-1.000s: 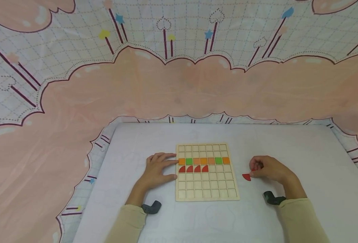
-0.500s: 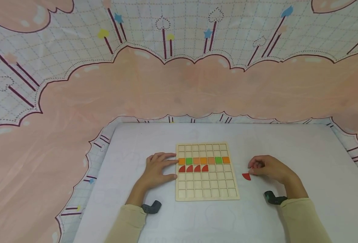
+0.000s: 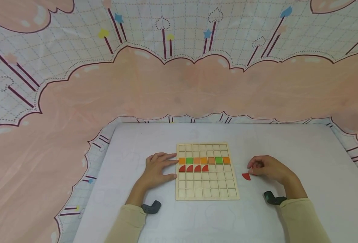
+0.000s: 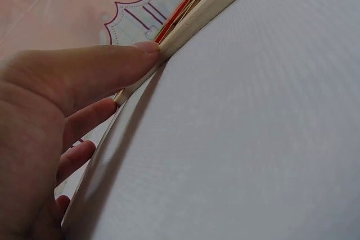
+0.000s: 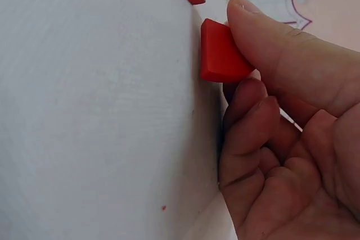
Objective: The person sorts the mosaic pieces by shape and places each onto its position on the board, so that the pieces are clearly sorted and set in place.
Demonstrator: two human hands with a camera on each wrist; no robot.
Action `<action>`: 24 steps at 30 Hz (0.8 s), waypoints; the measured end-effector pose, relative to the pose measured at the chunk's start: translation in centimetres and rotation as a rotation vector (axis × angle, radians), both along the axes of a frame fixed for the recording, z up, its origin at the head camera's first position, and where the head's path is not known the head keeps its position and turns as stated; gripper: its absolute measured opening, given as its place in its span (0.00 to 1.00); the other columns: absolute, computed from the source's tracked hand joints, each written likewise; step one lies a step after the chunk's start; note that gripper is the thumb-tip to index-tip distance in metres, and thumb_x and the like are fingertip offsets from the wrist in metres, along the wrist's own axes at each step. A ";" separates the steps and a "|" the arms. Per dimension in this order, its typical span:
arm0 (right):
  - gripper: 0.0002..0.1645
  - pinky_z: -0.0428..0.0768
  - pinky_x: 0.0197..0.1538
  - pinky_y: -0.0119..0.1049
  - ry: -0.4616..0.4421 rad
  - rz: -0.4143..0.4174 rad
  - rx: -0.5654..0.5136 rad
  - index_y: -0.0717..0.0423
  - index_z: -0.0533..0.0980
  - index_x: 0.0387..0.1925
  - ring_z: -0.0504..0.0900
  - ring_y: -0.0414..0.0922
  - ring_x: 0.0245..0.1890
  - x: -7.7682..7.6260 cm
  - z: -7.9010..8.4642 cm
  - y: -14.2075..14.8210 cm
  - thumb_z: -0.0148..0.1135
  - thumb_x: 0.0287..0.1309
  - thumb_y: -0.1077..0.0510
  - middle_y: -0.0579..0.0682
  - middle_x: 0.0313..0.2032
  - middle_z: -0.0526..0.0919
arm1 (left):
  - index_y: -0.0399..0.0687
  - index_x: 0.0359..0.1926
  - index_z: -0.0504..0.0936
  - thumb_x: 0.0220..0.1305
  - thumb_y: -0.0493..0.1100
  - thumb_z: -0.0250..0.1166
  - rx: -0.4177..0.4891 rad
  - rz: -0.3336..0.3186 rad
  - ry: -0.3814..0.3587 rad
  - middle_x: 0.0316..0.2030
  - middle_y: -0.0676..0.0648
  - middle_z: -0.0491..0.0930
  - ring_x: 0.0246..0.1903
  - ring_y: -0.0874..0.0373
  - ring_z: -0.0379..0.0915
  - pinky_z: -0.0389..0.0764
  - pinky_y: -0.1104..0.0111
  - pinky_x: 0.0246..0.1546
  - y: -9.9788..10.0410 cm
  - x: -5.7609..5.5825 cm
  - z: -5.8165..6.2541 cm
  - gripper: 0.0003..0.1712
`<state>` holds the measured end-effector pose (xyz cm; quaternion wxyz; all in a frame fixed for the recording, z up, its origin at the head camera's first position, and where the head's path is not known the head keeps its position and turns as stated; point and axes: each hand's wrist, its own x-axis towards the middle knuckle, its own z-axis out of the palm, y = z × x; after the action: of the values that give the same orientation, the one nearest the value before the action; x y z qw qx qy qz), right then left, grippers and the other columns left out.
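My left hand [image 3: 158, 172] lies beside a pale wooden grid board [image 3: 206, 185], with spread fingers and thumb touching its left edge. In the left wrist view the thumb [image 4: 112, 68] presses on the board's side [image 4: 197, 21]. To the right of the board, my right hand [image 3: 268, 168] pinches a red quarter-circle piece [image 5: 222, 54] between thumb and fingers, mostly hidden in the head view. A second red quarter-circle piece [image 3: 246, 176] lies on the table just by the thumb tip. Several red quarter circles [image 3: 197, 168] sit in a row at the left of the board.
Above the red pieces, a full row of orange, green and peach squares [image 3: 204, 161] crosses the board. The white table [image 3: 209, 222] extends around it, and a pink patterned cloth [image 3: 179, 91] hangs behind. Dark wrist cameras are strapped to the left wrist [image 3: 151, 207] and right wrist [image 3: 273, 198].
The right hand has shifted very slightly up and left while keeping its pinch on the red quarter-circle piece. The left hand and the rows on the board look the same.
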<state>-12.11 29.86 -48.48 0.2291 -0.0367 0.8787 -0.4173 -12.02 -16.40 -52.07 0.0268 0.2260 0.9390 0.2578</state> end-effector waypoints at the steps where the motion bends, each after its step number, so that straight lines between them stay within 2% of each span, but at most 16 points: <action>1: 0.14 0.73 0.37 0.32 0.007 0.004 0.008 0.55 0.83 0.40 0.73 0.45 0.37 0.0 0.0 0.0 0.75 0.56 0.52 0.50 0.31 0.75 | 0.64 0.65 0.81 0.57 0.61 0.71 -0.002 0.001 0.000 0.72 0.59 0.70 0.71 0.50 0.59 0.51 0.41 0.68 0.0 0.0 -0.1 0.33; 10: 0.11 0.75 0.46 0.39 0.072 -0.004 0.071 0.49 0.84 0.39 0.73 0.50 0.46 -0.2 0.6 -1.3 0.72 0.60 0.48 0.49 0.38 0.81 | 0.64 0.65 0.80 0.59 0.62 0.70 -0.002 0.001 0.008 0.73 0.60 0.70 0.71 0.51 0.59 0.52 0.41 0.67 -0.1 0.0 -0.2 0.33; 16: 0.11 0.77 0.48 0.41 0.061 0.009 -0.038 0.51 0.84 0.40 0.77 0.50 0.46 -0.6 1.2 -2.9 0.71 0.61 0.50 0.51 0.39 0.84 | 0.65 0.65 0.81 0.58 0.61 0.70 0.002 0.008 0.005 0.72 0.60 0.70 0.71 0.51 0.59 0.52 0.41 0.67 0.0 0.1 -0.1 0.32; 24: 0.18 0.84 0.47 0.34 -0.015 0.022 -0.178 0.58 0.82 0.54 0.81 0.48 0.46 -1.2 1.4 -5.8 0.67 0.65 0.55 0.59 0.54 0.82 | 0.64 0.65 0.81 0.59 0.60 0.70 0.010 -0.002 0.000 0.73 0.59 0.70 0.71 0.50 0.59 0.51 0.41 0.68 -0.1 0.1 -0.1 0.32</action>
<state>-13.26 24.07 -47.05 0.2359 -0.0634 0.8360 -0.4913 -11.92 -16.51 -52.16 0.0262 0.2270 0.9375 0.2624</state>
